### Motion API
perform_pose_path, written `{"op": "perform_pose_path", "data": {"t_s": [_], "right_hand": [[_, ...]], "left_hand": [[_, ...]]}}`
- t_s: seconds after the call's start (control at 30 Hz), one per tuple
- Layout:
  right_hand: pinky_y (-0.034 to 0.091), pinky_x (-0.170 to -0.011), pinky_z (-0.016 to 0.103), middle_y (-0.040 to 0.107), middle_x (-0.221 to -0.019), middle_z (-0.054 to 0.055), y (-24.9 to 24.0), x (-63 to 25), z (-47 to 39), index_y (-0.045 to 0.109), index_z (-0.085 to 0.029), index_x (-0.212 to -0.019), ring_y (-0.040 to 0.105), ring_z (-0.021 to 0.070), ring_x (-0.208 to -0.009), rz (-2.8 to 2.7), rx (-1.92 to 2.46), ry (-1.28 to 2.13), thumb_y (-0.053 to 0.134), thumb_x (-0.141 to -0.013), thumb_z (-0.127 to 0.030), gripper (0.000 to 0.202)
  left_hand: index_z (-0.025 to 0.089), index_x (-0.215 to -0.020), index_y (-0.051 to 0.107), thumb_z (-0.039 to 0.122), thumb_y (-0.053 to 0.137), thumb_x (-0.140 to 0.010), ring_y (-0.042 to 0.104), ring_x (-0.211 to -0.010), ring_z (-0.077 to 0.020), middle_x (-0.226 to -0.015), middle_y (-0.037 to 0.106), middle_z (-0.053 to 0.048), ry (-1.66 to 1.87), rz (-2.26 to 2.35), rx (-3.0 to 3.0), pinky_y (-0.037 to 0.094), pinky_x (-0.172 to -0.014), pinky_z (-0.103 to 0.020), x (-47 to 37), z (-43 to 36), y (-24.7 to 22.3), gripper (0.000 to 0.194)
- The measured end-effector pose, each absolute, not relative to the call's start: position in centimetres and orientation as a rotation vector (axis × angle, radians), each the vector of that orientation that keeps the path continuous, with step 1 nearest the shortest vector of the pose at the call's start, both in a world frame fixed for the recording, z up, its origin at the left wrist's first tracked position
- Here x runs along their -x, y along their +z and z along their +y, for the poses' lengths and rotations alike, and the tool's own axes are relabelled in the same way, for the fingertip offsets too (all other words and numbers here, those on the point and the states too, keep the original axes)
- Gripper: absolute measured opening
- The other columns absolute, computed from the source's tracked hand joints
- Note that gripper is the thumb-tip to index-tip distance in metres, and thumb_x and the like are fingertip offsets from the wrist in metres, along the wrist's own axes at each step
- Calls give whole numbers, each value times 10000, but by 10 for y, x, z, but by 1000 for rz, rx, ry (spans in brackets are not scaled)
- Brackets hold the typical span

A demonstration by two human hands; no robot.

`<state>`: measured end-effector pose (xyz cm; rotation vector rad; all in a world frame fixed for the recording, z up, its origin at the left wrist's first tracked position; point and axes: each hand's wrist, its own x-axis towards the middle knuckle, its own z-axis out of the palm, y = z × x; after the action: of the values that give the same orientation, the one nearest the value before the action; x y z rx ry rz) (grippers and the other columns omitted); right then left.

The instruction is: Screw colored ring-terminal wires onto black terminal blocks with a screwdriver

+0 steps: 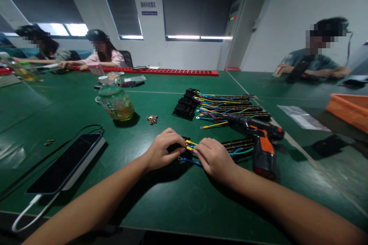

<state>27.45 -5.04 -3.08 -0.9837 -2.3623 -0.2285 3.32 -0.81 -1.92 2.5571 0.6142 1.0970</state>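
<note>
In the head view my left hand (pixel 165 149) is closed around a black plastic block, mostly covered by my fingers. From the right, my right hand (pixel 214 157) pinches wires with yellow terminals (pixel 189 147) against that block. One blue wire with a ring terminal (pixel 181 159) hangs loose beneath my fingers. Behind my right hand runs the rest of this assembly, a dark strip (pixel 237 144) with coloured wires. A black and orange cordless drill (pixel 264 145) lies just right of it, its bit pointing left. Several similar wired assemblies (pixel 227 103) lie in a row beyond my hands.
A small pile of brass-coloured screws (pixel 152 119) lies beyond my left hand. Left of it stands a jar of drink (pixel 115 101). A phone on a white block (pixel 67 162) trails a cable. An orange basket (pixel 349 109) is at right. Several people sit across the green table (pixel 178 206).
</note>
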Motion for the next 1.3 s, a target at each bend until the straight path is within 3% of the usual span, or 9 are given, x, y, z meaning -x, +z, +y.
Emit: {"op": "perform_pose_path", "data": {"t_s": [0.37, 0.77, 0.93, 1.3], "right_hand": [[356, -723, 297, 602, -821, 57, -32, -274, -50, 658, -168, -855, 493, 182, -762, -2362, 1001, -225, 557, -1001, -172, 177], [382, -738, 298, 611, -833, 58, -34, -275, -50, 653, -170, -864, 509, 180, -777, -2365, 994, -211, 529, -1010, -171, 192], [394, -744, 304, 618, -844, 65, -34, -275, -50, 660, -163, -872, 515, 183, -782, -2374, 994, -213, 523, -1014, -177, 197], [396, -748, 302, 616, -839, 68, -35, -275, -50, 654, -160, -866, 518, 188, -791, -2389, 987, -216, 518, -1009, -160, 197]], "left_hand": [[182, -956, 715, 179, 661, -938, 613, -838, -171, -871, 732, -31, 1089, 689, -2535, 493, -775, -277, -33, -11, -17, 58], [175, -1022, 669, 213, 668, -938, 611, -848, -183, -920, 740, -44, 1086, 637, -2612, 491, -783, -313, -30, -9, -16, 92], [159, -1039, 689, 270, 653, -971, 593, -789, -177, -843, 706, -33, 1061, 663, -2648, 459, -777, -334, -30, -9, -14, 135], [170, -968, 713, 250, 637, -989, 577, -783, -166, -846, 715, -24, 1019, 667, -2660, 423, -780, -333, -30, -8, -15, 113]]}}
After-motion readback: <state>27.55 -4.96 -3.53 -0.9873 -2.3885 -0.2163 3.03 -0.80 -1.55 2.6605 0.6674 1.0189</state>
